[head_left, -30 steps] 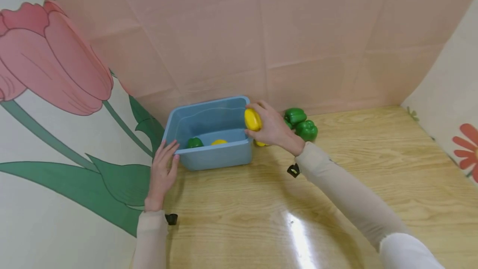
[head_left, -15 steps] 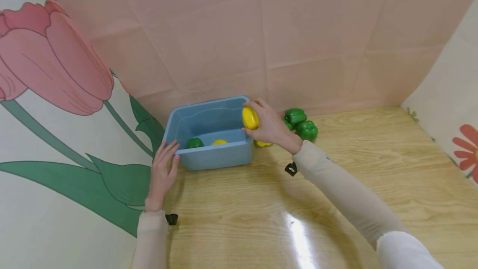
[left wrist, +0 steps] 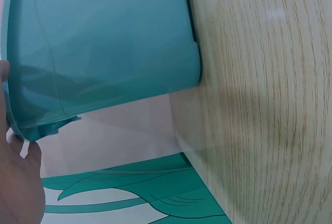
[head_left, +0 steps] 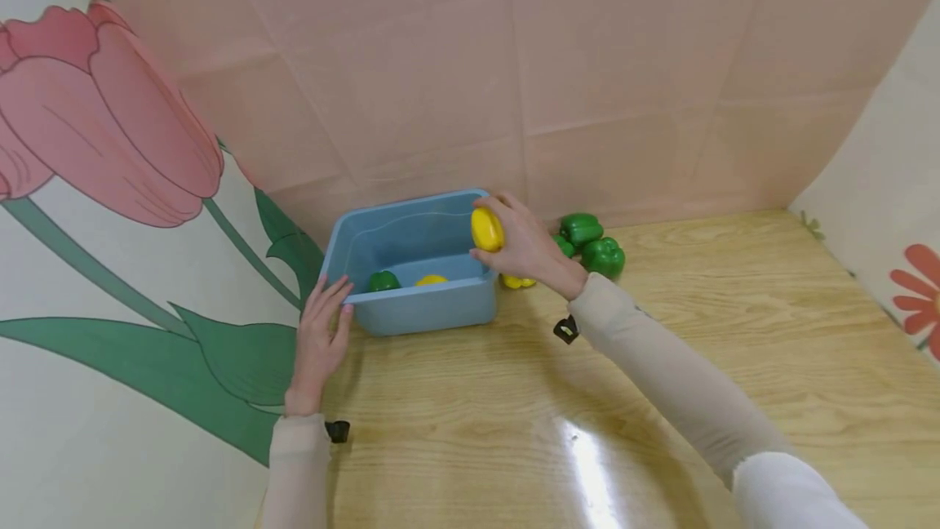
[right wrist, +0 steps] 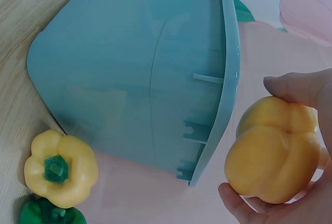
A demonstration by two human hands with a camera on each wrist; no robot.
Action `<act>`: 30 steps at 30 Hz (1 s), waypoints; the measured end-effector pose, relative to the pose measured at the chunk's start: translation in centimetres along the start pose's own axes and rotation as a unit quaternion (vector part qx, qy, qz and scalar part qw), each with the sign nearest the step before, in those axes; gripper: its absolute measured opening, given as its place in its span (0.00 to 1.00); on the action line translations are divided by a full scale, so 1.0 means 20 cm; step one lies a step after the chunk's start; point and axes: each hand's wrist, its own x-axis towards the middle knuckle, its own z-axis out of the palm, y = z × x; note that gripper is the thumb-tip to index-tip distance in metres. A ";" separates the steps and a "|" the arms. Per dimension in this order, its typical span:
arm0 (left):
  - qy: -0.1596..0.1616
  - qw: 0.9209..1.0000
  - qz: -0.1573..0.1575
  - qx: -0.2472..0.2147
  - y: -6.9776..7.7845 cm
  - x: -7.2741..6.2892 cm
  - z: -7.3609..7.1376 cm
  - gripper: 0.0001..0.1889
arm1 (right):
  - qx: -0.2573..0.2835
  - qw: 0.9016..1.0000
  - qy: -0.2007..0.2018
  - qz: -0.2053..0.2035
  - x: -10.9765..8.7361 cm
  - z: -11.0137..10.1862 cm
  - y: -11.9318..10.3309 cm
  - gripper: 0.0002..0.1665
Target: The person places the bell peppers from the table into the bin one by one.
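Note:
My right hand (head_left: 530, 243) holds a yellow bell pepper (head_left: 487, 229) above the right end of a light blue plastic bin (head_left: 426, 313). In the right wrist view, thumb and fingers lie around the sides of this yellow bell pepper (right wrist: 275, 154), its lobed end showing, next to the bin's rim (right wrist: 232, 53). My left hand (head_left: 321, 337) rests its extended fingers on the rim at the bin's near left corner, with the thumb by the front wall. Inside the bin, a green bell pepper (head_left: 383, 281) and something yellow (head_left: 431, 279) show above the front rim.
Right of the bin, several green bell peppers (head_left: 604, 256) lie on the wooden table (head_left: 441, 415). A yellow bell pepper (head_left: 517, 282) is beside the bin's right wall. Behind the bin rises a pink wall covering (head_left: 411, 88); a flower-painted wall (head_left: 147, 398) stands left.
My right hand has moved slightly left with the yellow bell pepper, farther over the bin's right rim. The left hand and the bin have stayed in place.

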 end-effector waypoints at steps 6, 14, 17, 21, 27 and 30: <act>0.003 1.000 0.005 0.001 0.00 0.01 0.01 0.20 | 0.008 1.000 -0.002 -0.004 0.02 0.00 0.00 0.47; 0.004 1.000 0.007 -0.008 0.00 0.02 0.01 0.19 | 0.009 1.000 -0.004 -0.014 0.04 0.00 -0.02 0.47; 0.005 1.000 0.006 -0.008 0.00 0.02 0.01 0.19 | 0.010 1.000 -0.006 -0.022 0.05 0.00 -0.04 0.47; 0.006 1.000 0.007 -0.005 0.00 0.02 0.01 0.19 | 0.010 1.000 -0.010 -0.023 0.07 0.01 -0.06 0.46; 0.007 1.000 0.009 -0.003 -0.01 0.02 0.01 0.19 | 0.016 0.999 -0.007 -0.030 0.08 0.02 -0.07 0.45; 0.005 1.000 0.008 -0.002 -0.01 0.02 0.01 0.19 | 0.021 0.999 -0.006 -0.032 0.09 0.03 -0.07 0.45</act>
